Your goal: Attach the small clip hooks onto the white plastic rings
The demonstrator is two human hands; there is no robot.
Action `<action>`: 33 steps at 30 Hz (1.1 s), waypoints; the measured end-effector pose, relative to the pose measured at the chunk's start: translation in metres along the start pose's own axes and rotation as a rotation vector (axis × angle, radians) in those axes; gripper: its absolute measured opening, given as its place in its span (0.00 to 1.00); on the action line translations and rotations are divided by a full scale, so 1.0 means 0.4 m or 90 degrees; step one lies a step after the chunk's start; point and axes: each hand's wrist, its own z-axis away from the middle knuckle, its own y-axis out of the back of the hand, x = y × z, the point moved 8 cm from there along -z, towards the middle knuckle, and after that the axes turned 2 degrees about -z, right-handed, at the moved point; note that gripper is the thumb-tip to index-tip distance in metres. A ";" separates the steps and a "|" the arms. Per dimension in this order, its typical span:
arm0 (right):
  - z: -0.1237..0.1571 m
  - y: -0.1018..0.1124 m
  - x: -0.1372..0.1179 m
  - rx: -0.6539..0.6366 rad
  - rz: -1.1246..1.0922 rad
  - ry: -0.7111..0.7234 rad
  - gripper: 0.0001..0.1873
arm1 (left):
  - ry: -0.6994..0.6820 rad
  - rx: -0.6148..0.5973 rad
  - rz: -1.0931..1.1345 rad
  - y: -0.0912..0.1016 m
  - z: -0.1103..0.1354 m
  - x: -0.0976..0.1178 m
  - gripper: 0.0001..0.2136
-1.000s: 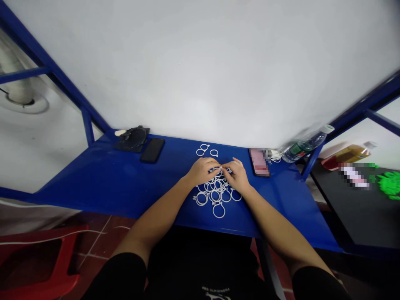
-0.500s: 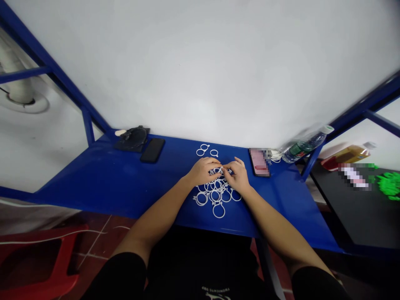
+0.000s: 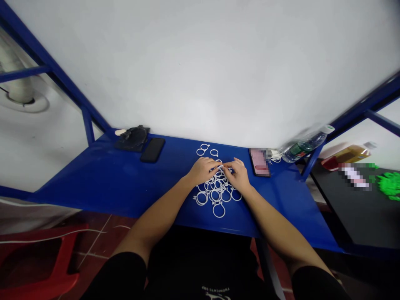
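Note:
My left hand point(image 3: 203, 171) and my right hand point(image 3: 238, 175) meet over a heap of white plastic rings point(image 3: 215, 190), each with a small tab on its rim. Between my fingertips I pinch one white ring point(image 3: 221, 166) by its tab, and its loop points away from me. Both hands are closed at the thumb and fingers. My fingers partly cover the upper heap. Nearest to me, a single ring point(image 3: 219, 217) lies at the heap's front. Beyond my hands, three rings point(image 3: 214, 156) lie apart near the wall, two of them touching.
The blue table point(image 3: 109, 179) carries a black phone point(image 3: 153, 150) and a crumpled black bag point(image 3: 134, 138) at left. To the right are a lit phone point(image 3: 259, 162), a white cable point(image 3: 276, 156) and a clear bottle point(image 3: 308, 143). A red stool point(image 3: 64, 262) stands below left.
The ring at my fingertips has turned so its loop now shows beyond my fingers instead of lying between my hands. My hands have stayed nearly in place.

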 end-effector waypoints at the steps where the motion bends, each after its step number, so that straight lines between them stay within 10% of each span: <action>1: 0.001 -0.002 0.003 -0.006 -0.001 -0.007 0.06 | 0.011 -0.005 -0.010 0.001 -0.001 -0.008 0.10; 13: 0.002 -0.010 0.014 -0.027 0.001 -0.030 0.07 | 0.234 -0.141 -0.094 -0.007 0.026 -0.165 0.11; 33: -0.003 -0.009 0.007 -0.039 0.000 -0.036 0.08 | 0.247 -0.114 -0.086 -0.017 0.031 -0.156 0.18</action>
